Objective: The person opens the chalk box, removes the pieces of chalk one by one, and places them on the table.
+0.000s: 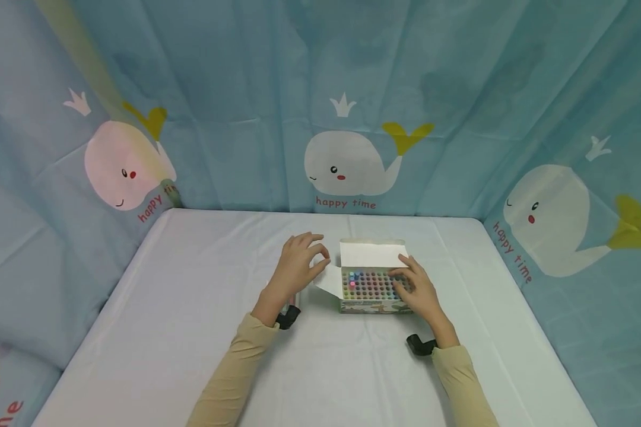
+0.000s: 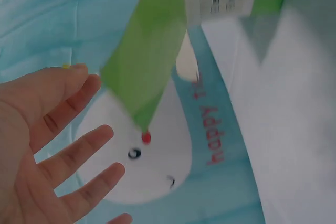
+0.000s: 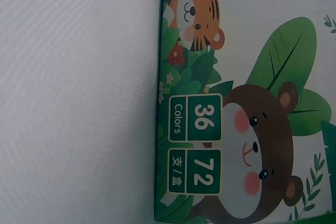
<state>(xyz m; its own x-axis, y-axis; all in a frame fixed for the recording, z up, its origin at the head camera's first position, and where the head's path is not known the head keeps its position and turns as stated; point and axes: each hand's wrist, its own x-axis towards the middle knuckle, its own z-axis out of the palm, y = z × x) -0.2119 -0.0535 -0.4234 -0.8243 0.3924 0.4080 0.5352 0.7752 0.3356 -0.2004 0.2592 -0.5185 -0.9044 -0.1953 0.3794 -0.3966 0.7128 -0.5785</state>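
An open cardboard box (image 1: 376, 307) holds rows of small round coloured ends; several blue and pink ones stand higher at the left. Its white lid (image 1: 373, 254) is raised at the back, and a side flap (image 1: 329, 281) folds out to the left. My left hand (image 1: 298, 264) hovers beside that flap, fingers loosely extended; the left wrist view shows the flap's green outer face (image 2: 149, 51) apart from the fingertips. Over the box's right end, my right hand (image 1: 418, 289) spreads its fingers around the lid's corner and the rows. Its contact is unclear.
The box front (image 3: 247, 103) carries animal drawings and the print "36 Colors" and "72". A white cloth (image 1: 192, 332) covers the table, with blue whale-print curtains (image 1: 235, 148) behind and at both sides. Something pale (image 1: 298, 299) lies partly hidden behind the left wrist.
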